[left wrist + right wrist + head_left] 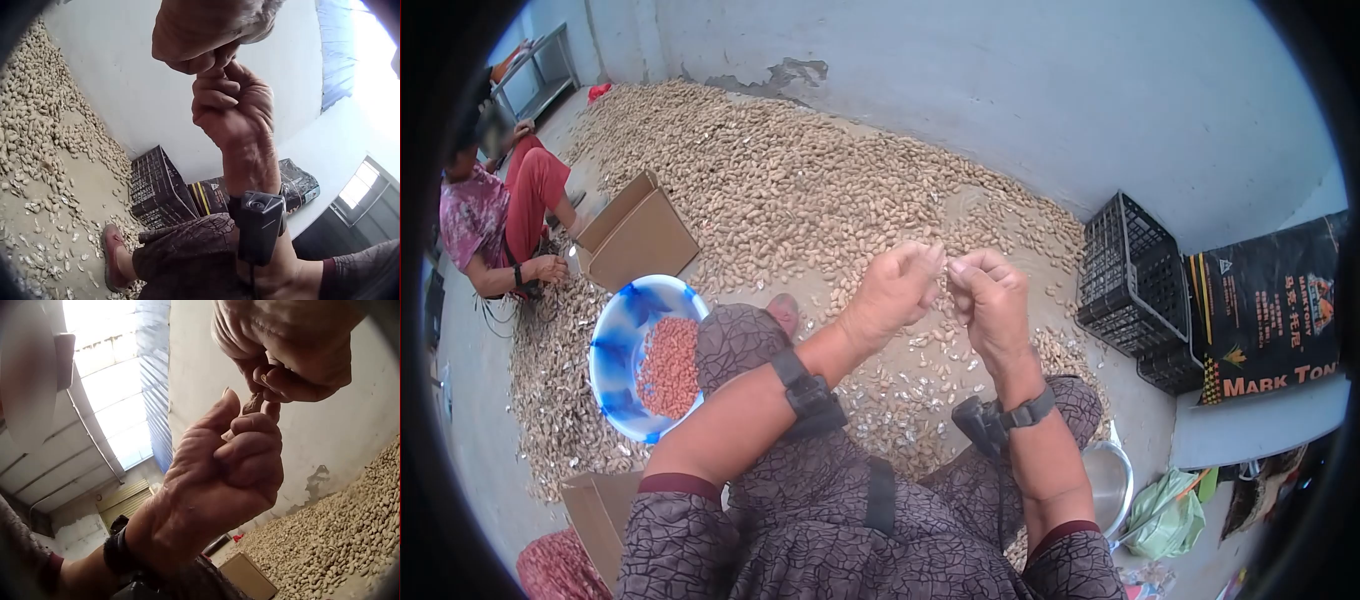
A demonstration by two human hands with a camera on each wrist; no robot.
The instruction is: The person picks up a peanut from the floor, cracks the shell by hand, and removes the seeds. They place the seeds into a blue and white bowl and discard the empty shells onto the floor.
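Above the floor in front of my knees, my left hand (897,290) and right hand (992,305) meet at the fingertips. In the right wrist view a small brown peanut (253,403) shows between them, pinched by the curled fingers of the left hand (219,462) below and the right hand (287,350) above. Fingers hide most of it. From the left wrist, the right hand (237,109) is seen with its fingers bent in, close under the left. Unshelled peanuts (800,180) lie in a wide heap beyond the hands, and broken shells (900,400) litter the floor below.
A blue-and-white basin (615,340) holds shelled reddish kernels (668,365) beside my left knee. Cardboard box (640,235) and a seated person (510,210) are at left. Black crate (1135,280), printed black sack (1270,310), metal pot (1108,485) and green bag (1165,515) stand right.
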